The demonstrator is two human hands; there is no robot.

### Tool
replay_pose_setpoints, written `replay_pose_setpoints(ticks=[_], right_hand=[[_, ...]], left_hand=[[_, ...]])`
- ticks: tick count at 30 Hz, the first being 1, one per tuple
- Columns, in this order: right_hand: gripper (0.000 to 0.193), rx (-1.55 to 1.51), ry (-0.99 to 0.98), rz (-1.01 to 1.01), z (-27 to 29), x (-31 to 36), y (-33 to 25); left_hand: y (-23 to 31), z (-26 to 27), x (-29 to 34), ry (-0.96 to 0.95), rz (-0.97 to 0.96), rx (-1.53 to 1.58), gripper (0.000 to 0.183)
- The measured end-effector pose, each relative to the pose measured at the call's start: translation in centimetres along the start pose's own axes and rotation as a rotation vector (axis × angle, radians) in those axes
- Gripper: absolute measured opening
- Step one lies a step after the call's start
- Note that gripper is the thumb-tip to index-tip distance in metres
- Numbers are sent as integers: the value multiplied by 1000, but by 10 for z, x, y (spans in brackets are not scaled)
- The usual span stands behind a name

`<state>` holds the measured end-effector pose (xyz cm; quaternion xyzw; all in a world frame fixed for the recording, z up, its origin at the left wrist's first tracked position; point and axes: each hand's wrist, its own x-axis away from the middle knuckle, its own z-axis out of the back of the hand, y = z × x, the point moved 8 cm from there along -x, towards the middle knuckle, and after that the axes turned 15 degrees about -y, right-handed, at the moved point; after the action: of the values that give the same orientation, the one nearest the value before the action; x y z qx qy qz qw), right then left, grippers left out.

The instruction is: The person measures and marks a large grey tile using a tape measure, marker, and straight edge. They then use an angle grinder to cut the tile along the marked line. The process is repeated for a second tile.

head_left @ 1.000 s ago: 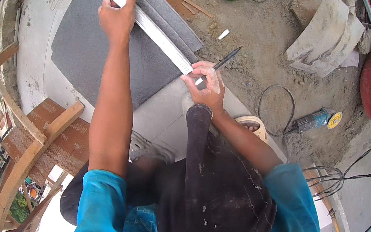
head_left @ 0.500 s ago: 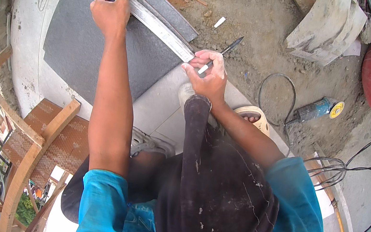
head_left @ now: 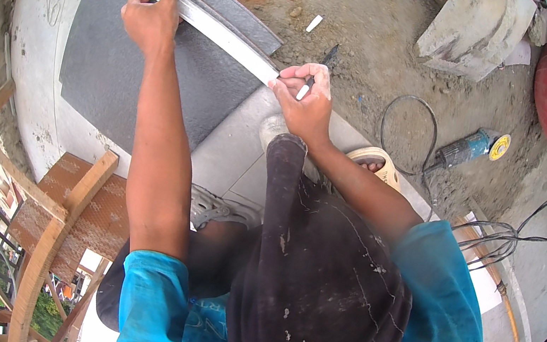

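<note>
A pale metal straightedge point(head_left: 220, 35) lies slantwise across a dark grey slab point(head_left: 137, 81) in front of me. My left hand point(head_left: 151, 17) grips it near its far left end, thumb on one side and fingers on the other. At its right end is my right hand point(head_left: 306, 108), its fingers curled round a dark pen point(head_left: 302, 92) with a white end. Thumb and fingertips of that hand also touch or nearly touch the straightedge's tip. Beyond the straightedge, a narrow dark strip point(head_left: 240, 17) runs along the slab's far side.
An angle grinder point(head_left: 470, 150) with a yellow disc lies on the dirt to the right, its cable looping nearby. A white cap-like piece point(head_left: 314, 23) sits on the ground ahead. Curved grey slabs point(head_left: 478, 31) stand far right. A wooden frame point(head_left: 67, 210) is at the left.
The pen has tilted in my right hand and shows shorter now. Straightedge, slab and hands appear slightly further left, along with a small shift of the whole view.
</note>
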<state>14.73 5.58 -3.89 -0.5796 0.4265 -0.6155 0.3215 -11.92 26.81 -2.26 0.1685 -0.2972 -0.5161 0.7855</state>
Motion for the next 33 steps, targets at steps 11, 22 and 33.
replay_pose_setpoints(ticks=[11, 22, 33], right_hand=[[42, -76, -19, -48, 0, -1, -1], [40, -170, -55, -87, -5, -1, 1], [43, -121, -54, -82, -5, 1, 10]], left_hand=[[6, -1, -2, 5, 12, -29, 86], [21, 7, 11, 37, 52, -97, 72], [28, 9, 19, -8, 99, -47, 76]])
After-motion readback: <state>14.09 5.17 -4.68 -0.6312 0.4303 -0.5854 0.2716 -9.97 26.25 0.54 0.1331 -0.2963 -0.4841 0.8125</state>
